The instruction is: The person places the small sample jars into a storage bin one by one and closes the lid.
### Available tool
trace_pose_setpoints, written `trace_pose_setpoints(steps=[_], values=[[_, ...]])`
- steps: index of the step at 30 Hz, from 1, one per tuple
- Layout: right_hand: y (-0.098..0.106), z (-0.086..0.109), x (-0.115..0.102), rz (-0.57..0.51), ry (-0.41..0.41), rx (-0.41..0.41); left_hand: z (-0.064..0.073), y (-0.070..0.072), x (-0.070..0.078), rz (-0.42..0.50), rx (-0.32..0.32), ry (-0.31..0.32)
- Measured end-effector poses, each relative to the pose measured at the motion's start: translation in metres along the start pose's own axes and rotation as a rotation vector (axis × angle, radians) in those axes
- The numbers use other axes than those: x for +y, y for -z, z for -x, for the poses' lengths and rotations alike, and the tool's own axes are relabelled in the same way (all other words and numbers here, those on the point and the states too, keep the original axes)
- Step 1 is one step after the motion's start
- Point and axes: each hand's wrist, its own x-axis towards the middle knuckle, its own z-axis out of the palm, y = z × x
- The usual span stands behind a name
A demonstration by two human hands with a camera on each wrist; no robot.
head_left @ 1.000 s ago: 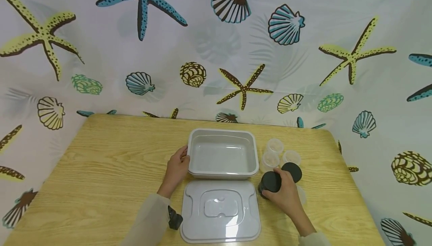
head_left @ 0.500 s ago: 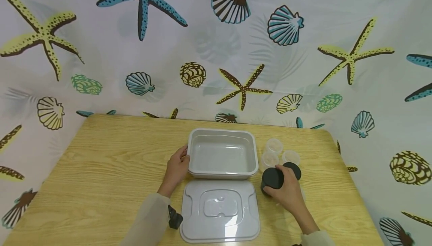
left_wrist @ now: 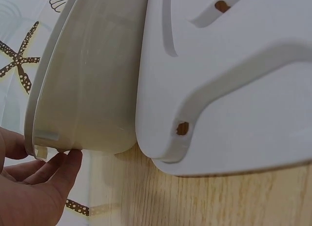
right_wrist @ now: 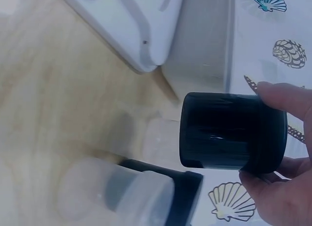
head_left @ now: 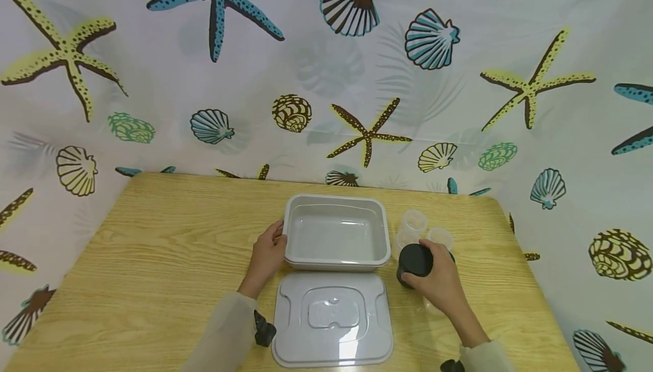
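A grey-white plastic bin (head_left: pixel 334 236) stands mid-table. My left hand (head_left: pixel 267 252) grips its left end, the thumb at the rim and the fingertips against the outer wall in the left wrist view. My right hand (head_left: pixel 442 284) holds a black lidded jar (right_wrist: pixel 229 133) by its lid end, to the right of the bin. In the right wrist view the jar appears raised over the table. Behind that hand a second black jar (right_wrist: pixel 189 194) is mostly hidden in the head view. Small clear cups (head_left: pixel 414 220) stand beyond the held jar.
In front of the bin lies its pale moulded lid (head_left: pixel 334 318), flat on the wooden table (head_left: pixel 178 247). More clear containers (right_wrist: pixel 141 199) stand low beside the second black jar. A curtain (head_left: pixel 316 66) printed with shells and starfish hangs right behind the table.
My right hand has raised the black jar and moved it slightly away from me and rightward, now overlapping the second jar in view. My left hand stays at the bin.
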Motion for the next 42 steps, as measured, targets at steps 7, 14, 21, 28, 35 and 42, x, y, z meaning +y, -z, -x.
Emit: trace_pose_setpoints(steps=[7,14,21,28,35,42], values=[[0.006,-0.011,-0.007,0.000,0.015,0.010,0.000,0.000,-0.001,-0.006,0.001,0.011],[0.012,-0.021,-0.015,-0.011,-0.010,-0.020,-0.001,0.001,-0.001,-0.003,0.002,0.008],[0.013,-0.032,-0.023,-0.042,-0.044,-0.044,-0.001,0.001,-0.001,0.001,0.005,0.009],[0.012,-0.038,-0.031,-0.046,-0.031,-0.045,-0.001,0.001,-0.002,0.006,0.010,0.002],[0.009,-0.045,-0.036,-0.071,-0.022,-0.039,-0.001,0.001,-0.002,0.002,0.001,0.018],[-0.002,-0.054,-0.043,-0.119,-0.011,-0.047,0.001,0.002,0.000,0.004,0.013,0.016]])
